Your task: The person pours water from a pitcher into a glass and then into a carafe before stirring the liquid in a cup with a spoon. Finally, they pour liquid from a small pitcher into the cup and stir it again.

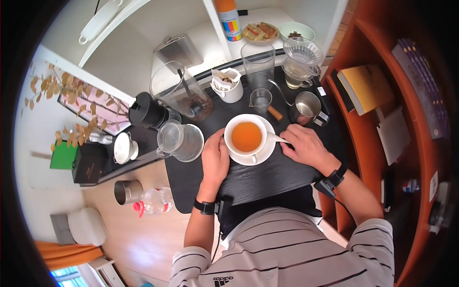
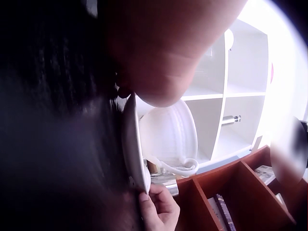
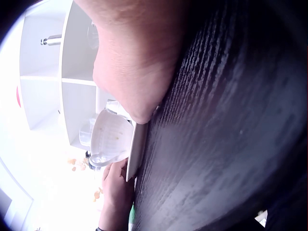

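Observation:
A white cup of amber liquid stands on a white saucer on the black table. My left hand grips the saucer's left rim; its fingertips are partly hidden by the cup in the head view. On the other side, my right hand pinches the right rim, beside a white spoon lying on the saucer. The left wrist view shows the right thumb and fingers at the edge of the saucer. In the right wrist view the left fingers touch the opposite edge, below the cup.
Behind the cup are a small glass jug, a metal kettle and a white mug with a drip bag. A glass server stands left of my left hand. Near the back edge are tall glass vessels and a ribbed dripper.

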Action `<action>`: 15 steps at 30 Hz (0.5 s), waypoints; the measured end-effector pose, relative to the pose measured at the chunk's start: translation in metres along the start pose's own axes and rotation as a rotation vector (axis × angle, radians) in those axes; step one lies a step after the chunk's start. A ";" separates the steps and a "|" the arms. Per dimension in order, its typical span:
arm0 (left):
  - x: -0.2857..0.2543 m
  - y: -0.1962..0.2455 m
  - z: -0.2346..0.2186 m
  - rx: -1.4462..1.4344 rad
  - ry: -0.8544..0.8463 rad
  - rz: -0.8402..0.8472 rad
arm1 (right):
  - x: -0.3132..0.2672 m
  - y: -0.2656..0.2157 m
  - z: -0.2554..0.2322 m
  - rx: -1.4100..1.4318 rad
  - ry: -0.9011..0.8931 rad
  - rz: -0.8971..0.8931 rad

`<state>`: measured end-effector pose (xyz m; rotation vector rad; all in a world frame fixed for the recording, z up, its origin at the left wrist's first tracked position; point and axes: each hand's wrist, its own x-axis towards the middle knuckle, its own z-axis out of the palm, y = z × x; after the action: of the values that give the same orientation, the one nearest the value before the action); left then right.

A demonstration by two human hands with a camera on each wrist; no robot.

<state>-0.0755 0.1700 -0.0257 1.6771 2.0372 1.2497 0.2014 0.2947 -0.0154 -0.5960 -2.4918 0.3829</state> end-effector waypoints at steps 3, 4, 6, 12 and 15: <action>-0.003 0.016 -0.006 -0.008 -0.013 -0.114 | -0.002 0.000 -0.001 0.007 -0.010 0.008; -0.005 0.017 -0.006 -0.004 -0.023 -0.106 | -0.002 0.001 0.000 0.008 -0.001 0.017; -0.007 0.022 -0.006 0.034 0.075 -0.043 | -0.002 0.002 0.001 0.005 0.001 0.000; -0.006 0.069 -0.018 0.114 0.111 0.044 | -0.002 0.002 -0.001 0.017 -0.003 0.003; 0.000 0.083 -0.017 0.195 0.012 0.099 | -0.002 0.001 -0.002 0.023 0.005 0.007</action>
<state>-0.0284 0.1609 0.0440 1.8807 2.1685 1.1237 0.2044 0.2954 -0.0151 -0.5963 -2.4775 0.4109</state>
